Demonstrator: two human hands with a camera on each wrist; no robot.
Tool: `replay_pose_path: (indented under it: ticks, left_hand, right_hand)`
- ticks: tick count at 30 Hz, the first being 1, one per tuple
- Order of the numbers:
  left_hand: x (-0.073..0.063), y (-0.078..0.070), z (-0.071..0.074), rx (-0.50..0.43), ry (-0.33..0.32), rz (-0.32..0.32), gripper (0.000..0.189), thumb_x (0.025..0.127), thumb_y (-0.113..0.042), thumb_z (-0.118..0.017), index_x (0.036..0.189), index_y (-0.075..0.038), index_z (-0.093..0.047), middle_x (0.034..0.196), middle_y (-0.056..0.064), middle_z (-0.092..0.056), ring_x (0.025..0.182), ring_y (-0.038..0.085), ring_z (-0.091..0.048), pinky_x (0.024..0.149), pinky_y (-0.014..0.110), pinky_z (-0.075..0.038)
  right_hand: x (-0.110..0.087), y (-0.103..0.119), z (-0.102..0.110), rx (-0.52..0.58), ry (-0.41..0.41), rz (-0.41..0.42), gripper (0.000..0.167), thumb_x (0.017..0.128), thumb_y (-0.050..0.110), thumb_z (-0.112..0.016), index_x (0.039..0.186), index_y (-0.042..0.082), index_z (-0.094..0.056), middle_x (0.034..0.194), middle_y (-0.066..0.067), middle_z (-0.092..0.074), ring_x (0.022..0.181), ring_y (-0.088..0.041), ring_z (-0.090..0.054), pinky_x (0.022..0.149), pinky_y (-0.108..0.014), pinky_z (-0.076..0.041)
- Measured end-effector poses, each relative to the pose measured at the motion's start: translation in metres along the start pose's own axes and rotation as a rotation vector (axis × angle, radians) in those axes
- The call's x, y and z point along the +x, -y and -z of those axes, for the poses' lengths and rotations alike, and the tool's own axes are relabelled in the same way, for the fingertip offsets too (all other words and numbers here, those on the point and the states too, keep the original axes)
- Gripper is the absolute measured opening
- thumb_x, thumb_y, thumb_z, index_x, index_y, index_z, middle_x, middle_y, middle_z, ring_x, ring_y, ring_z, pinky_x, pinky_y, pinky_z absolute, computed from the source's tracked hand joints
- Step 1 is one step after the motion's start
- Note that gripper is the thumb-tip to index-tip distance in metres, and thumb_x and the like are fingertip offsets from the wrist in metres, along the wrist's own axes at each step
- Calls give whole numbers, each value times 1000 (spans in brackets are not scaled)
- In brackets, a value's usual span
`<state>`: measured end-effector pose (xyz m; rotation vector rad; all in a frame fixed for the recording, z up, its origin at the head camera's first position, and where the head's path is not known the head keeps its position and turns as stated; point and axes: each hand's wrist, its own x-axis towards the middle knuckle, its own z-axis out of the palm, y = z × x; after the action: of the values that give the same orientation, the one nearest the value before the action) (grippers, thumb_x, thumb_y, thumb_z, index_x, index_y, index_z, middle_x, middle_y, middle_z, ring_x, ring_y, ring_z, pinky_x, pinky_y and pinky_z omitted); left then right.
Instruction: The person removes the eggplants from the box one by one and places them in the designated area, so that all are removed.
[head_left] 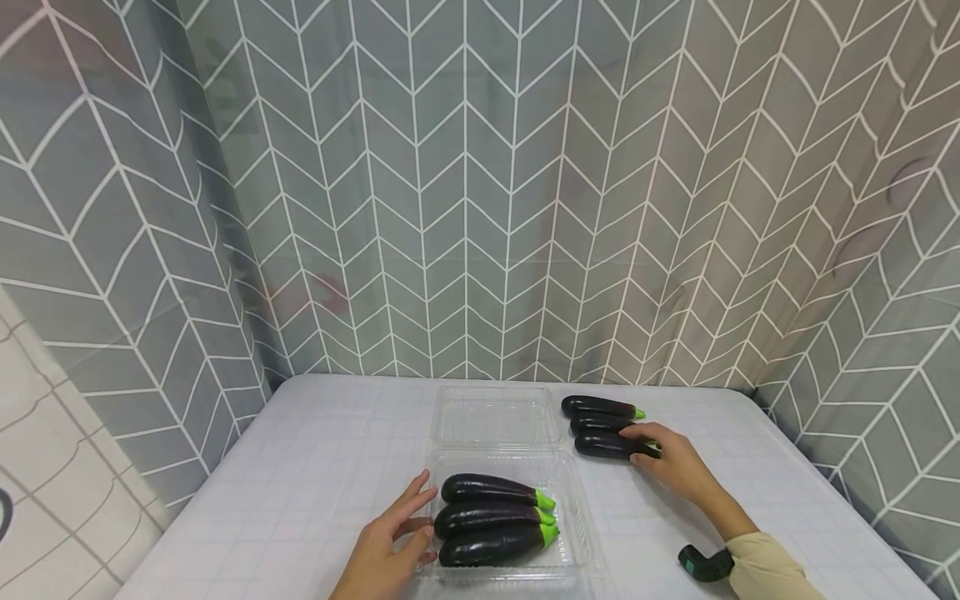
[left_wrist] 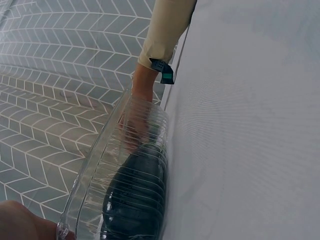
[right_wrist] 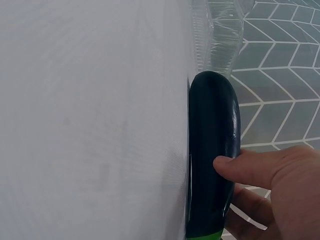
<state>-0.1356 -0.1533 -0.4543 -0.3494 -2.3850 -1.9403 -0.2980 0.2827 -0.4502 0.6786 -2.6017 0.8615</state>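
Note:
Three dark purple eggplants (head_left: 487,514) with green stem ends lie side by side in a clear plastic container (head_left: 576,508), whose lid stands folded back. My left hand (head_left: 384,542) touches the container's left edge, its fingers fairly straight; one fingertip meets the rim (left_wrist: 80,212) in the left wrist view. To the right, three more eggplants lie in a row on the table. Around the stem end of the nearest eggplant (head_left: 598,444), my right hand (head_left: 675,467) pinches with thumb and fingers. That eggplant (right_wrist: 212,135) shows lengthwise in the right wrist view, against the tabletop.
Behind the container lies its clear open lid (head_left: 495,417). The two other loose eggplants (head_left: 596,407) sit just beyond the held one. A white cloth covers the table (head_left: 330,450), and a grey chevron-patterned curtain (head_left: 465,208) hangs behind and at both sides.

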Motion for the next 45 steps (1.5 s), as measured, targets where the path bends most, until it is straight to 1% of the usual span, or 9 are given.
replay_pose_path:
  ticks: [6, 10, 14, 17, 25, 29, 32, 39, 45]
  left_hand:
    - [0, 0, -1, -2, -10, -6, 52, 98, 1, -66, 146, 12, -50, 165, 27, -27, 119, 46, -62, 73, 33, -65]
    - [0, 1, -1, -12, -8, 2, 52, 98, 1, -66, 146, 12, -50, 165, 26, -26, 119, 46, -62, 73, 33, -65]
    - [0, 2, -1, -12, -3, 1, 52, 98, 2, -66, 146, 12, -50, 165, 26, -26, 119, 46, -62, 73, 33, -65]
    - [0, 1, -1, -8, -2, -4, 52, 98, 2, -66, 146, 12, -50, 165, 26, -27, 119, 46, -62, 73, 33, -65]
    - [-1, -1, -2, -20, -8, 2, 52, 98, 2, -66, 146, 13, -49, 165, 27, -26, 119, 47, -61, 73, 35, -65]
    - [-1, -1, -1, -18, -5, 5, 52, 98, 0, -65, 146, 13, -49, 165, 26, -26, 120, 47, -61, 73, 34, -65]
    - [0, -1, -1, -5, -5, 12, 52, 99, 0, -65, 147, 11, -50, 166, 24, -26, 120, 46, -61, 74, 33, -65]
    - [-1, -1, -1, -13, -9, -2, 52, 98, 1, -65, 146, 12, -50, 165, 25, -26, 119, 46, -61, 74, 33, -65]
    - [0, -1, -1, 12, -6, 8, 53, 98, -1, -65, 147, 10, -50, 166, 23, -26, 121, 48, -60, 74, 32, -65]
  right_hand:
    - [2, -3, -1, -12, -22, 16, 39, 80, -9, -82, 116, 3, -74, 120, -19, -71, 119, -49, -61, 99, -67, -49]
    - [2, -3, -1, -20, -19, 4, 40, 78, -9, -83, 116, 3, -74, 120, -19, -71, 119, -49, -61, 100, -66, -48]
    - [2, -2, 0, -22, -24, 3, 40, 79, -8, -84, 116, 2, -74, 120, -19, -70, 119, -48, -61, 101, -65, -48]
    - [3, 3, 2, -27, -35, 22, 38, 80, -6, -84, 116, 2, -73, 119, -18, -70, 118, -47, -61, 100, -64, -50]
    - [9, 28, 8, -26, -57, 89, 36, 84, -2, -83, 118, 4, -73, 117, -11, -71, 114, -40, -65, 94, -60, -55]
    - [12, 42, 9, -28, -104, 156, 34, 84, -2, -83, 116, 5, -74, 113, -4, -73, 108, -32, -68, 90, -54, -57]
    - [14, 54, 9, -23, -130, 181, 32, 84, -2, -83, 114, 7, -75, 112, -1, -74, 106, -29, -69, 89, -52, -58]
    - [16, 78, 6, 32, -104, 211, 32, 86, 2, -82, 116, 11, -75, 114, 2, -73, 108, -27, -69, 89, -52, -58]
    - [18, 93, -1, 68, -90, 289, 33, 85, 1, -83, 116, 10, -75, 116, 3, -73, 110, -26, -68, 89, -51, -59]
